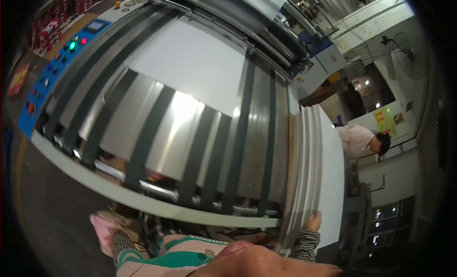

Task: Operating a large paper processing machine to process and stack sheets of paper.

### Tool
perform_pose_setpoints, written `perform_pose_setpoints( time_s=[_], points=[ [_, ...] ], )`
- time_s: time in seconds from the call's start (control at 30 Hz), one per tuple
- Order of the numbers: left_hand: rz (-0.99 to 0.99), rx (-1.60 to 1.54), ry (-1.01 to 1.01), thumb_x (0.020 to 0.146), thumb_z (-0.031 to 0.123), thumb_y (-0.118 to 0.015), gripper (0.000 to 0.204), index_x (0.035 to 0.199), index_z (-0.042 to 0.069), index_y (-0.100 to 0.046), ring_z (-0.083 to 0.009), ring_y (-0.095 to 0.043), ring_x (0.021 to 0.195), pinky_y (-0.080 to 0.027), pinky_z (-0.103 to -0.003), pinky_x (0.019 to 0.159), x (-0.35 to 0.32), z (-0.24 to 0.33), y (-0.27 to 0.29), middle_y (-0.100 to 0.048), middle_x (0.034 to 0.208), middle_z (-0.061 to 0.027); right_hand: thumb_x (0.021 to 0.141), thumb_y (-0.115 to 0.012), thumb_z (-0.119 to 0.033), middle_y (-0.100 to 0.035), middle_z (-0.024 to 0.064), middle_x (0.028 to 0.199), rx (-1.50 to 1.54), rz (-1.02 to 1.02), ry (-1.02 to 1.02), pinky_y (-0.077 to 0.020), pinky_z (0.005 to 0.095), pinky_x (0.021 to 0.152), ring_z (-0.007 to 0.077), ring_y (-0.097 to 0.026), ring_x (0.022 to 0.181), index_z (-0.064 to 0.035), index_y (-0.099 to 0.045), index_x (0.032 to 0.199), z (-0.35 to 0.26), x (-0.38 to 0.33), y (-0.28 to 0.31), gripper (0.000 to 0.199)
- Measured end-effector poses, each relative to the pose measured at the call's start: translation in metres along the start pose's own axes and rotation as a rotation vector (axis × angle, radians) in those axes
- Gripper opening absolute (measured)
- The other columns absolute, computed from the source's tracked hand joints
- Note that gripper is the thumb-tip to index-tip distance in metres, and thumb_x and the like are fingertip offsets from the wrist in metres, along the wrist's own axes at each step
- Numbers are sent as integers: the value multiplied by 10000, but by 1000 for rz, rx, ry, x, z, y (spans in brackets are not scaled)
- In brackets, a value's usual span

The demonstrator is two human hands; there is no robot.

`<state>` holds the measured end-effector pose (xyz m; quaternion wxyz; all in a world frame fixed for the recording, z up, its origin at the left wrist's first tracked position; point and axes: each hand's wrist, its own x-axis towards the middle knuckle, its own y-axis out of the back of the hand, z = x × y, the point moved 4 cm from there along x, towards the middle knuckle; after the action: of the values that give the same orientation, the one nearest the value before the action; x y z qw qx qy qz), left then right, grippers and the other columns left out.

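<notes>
My right hand (312,222), below a checkered cuff, is closed on the near edge of a large white sheet (332,182). This sheet lies at the outer side of a stack of white and grey sheets (304,158) beside the machine's right side. My left arm shows only as a checkered sleeve (120,243) at the lower left; the hand itself cannot be seen. Another large white sheet (190,63) lies flat on the dark belts (147,129) of the conveyor machine, close to its rollers (247,29).
A pale rail (143,201) edges the machine in front of me. Its blue control panel (57,67) carries lit buttons on the left. A pink bundle (105,229) is low at the left. Beyond the stack stands another person (357,139) in a dark cap. A fan (404,53) is farther right.
</notes>
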<state>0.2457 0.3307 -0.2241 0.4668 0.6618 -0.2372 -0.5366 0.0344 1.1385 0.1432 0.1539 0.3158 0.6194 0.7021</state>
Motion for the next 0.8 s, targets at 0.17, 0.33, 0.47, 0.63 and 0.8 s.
perform_pose_setpoints(
  time_s=[0.17,0.33,0.47,0.63,0.8],
  points=[
    [-142,148,-237,789,362,-454,464,1168,94,-437,-295,-410,1093,-307,-419,915,-57,-9,7,-440,1184,-113,788,-495,-235,-540,175,1002,-232,74,133,-412,408,768,323,-513,904,25,-487,1038,-19,-9,12,361],
    [-192,266,-483,795,379,-428,486,1203,116,-406,-300,-371,1138,-269,-436,943,-136,-25,23,-410,1227,-94,790,-493,-232,-594,159,842,-201,-42,206,-450,413,688,301,-565,790,11,-576,803,-55,-32,48,257],
    [-263,395,-610,755,384,-488,562,1223,92,-379,-289,-363,1149,-302,-372,947,-214,-46,52,-384,1236,-136,773,-501,-164,-592,177,775,-100,23,302,-475,392,610,296,-580,723,5,-591,744,-35,-21,43,194],
    [-74,267,-759,695,373,-536,708,1288,110,-252,-364,-160,1221,-178,-423,996,-145,-77,-13,-208,1312,-209,705,-508,-77,-568,233,766,2,116,415,-457,410,648,372,-555,729,17,-594,736,-34,-15,59,132],
    [24,52,-876,621,216,-604,661,1205,21,-363,-373,-307,1109,-266,-416,940,-144,-84,-7,-331,1208,-220,721,-497,-89,-569,244,810,131,125,335,-446,415,689,369,-555,768,55,-571,799,-23,-14,100,179]
  ],
)
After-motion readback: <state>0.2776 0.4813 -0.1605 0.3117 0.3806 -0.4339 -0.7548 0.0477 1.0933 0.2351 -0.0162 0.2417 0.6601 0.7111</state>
